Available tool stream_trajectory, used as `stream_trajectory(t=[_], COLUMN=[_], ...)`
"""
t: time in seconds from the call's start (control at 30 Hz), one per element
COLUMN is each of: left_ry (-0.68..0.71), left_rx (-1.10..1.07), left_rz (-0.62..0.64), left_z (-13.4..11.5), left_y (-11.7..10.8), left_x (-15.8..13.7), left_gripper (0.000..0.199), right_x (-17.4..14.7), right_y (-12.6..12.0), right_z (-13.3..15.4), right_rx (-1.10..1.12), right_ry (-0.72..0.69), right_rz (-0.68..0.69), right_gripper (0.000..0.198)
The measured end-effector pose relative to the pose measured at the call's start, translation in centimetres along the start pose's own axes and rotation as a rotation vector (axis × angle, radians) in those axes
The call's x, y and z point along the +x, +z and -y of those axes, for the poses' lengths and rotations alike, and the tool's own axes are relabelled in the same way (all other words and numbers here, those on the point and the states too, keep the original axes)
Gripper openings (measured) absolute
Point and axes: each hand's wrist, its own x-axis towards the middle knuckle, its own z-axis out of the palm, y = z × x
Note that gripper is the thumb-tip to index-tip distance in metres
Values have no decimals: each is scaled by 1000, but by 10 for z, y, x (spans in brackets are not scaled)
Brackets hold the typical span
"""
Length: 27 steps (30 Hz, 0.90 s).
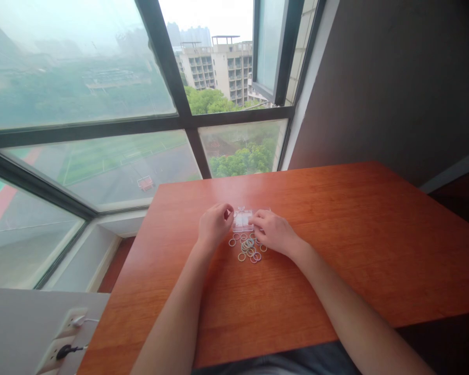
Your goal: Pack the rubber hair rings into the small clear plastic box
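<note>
Clear plastic makes up the small rectangular box (243, 223) that sits on the reddish-brown wooden desk (359, 245), between the person's two bare hands and toward the desk's window side. Just on the near side of it lies a loose cluster of thin pastel rings (248, 245), several overlapping in the middle and a few lying singly around the edge.

The left hand (214, 225) is at the box's left end, its grip narrow, thumb and forefinger curled toward each other; whether anything is pinched there, I cannot tell. The right hand (275, 232) reaches over the box's right end with fingers bent, covering part of it and some of the rings; what its grip holds, if anything, is hidden.

Beyond the desk stands a dark-framed window (185, 122), with pale multi-storey buildings (234, 67) outside. At lower left, a black plug (64, 351) sits in a white wall socket (49, 357).
</note>
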Motion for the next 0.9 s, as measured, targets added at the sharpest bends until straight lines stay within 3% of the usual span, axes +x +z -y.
stream_trajectory(t=[0.33,0.53,0.67,0.9], left_ry=[-31,-15,-73,-60], left_rx=[41,14,28,51], left_rz=[9,-9,34,117], left_z=[-1,3,6,5], left_y=[9,2,-7,-8], left_x=[5,5,2,-1], left_gripper=[20,22,27,28], right_x=[-1,0,-3,-5], right_y=[1,-3,-13,-13], right_z=[0,-6,-14,-20], right_rx=[-10,40,28,44], right_ry=[-24,-6,56,9], right_rz=[49,-1,21,91], right_gripper=[22,30,19,13])
